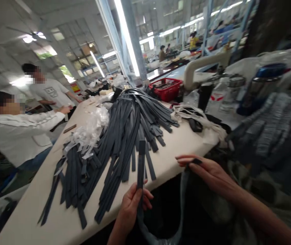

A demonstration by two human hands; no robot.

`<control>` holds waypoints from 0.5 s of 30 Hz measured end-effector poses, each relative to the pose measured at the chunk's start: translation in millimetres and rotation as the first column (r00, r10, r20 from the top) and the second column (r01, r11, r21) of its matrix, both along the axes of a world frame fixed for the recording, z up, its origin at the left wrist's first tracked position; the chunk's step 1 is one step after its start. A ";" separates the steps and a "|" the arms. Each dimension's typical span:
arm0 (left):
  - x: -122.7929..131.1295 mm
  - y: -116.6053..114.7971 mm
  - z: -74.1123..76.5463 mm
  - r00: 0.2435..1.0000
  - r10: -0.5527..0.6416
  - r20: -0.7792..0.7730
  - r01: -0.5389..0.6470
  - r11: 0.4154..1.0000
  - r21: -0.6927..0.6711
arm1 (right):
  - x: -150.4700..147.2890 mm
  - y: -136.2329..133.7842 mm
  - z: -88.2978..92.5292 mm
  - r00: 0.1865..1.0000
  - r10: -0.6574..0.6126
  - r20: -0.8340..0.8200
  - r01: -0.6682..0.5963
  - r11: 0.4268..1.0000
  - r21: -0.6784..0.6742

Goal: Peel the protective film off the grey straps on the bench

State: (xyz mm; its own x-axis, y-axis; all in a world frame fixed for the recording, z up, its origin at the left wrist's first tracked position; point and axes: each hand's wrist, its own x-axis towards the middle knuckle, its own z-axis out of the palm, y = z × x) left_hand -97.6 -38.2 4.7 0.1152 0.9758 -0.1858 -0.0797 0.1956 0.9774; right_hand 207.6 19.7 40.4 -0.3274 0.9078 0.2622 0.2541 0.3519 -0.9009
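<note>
A dark grey fabric strap point(140, 166) is held between both hands and sags in a loop below the table edge. My left hand point(132, 204) pinches it near one end, and that end points up in front of the table. At the right, my right hand point(204, 170) grips the other end between thumb and fingers. On the table just beyond lies a large fanned bundle of similar dark grey straps point(125, 126), gathered at its far end. The bottom of the loop is blurred.
Crumpled clear plastic point(94, 126) rests on the pale table point(43, 190) beside the bundle. A red basket point(166, 89) stands behind it. Bottles point(218, 93) and a blue-lidded container point(265, 81) are at the right. Two people in white tops, one person point(20, 132) nearer, occupy the left side.
</note>
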 end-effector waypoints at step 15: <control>14.6 -10.3 -13.2 0.954 -0.278 -0.109 0.266 0.957 -0.116 | -55.2 22.1 12.1 0.928 0.115 -0.354 -0.175 0.974 -0.143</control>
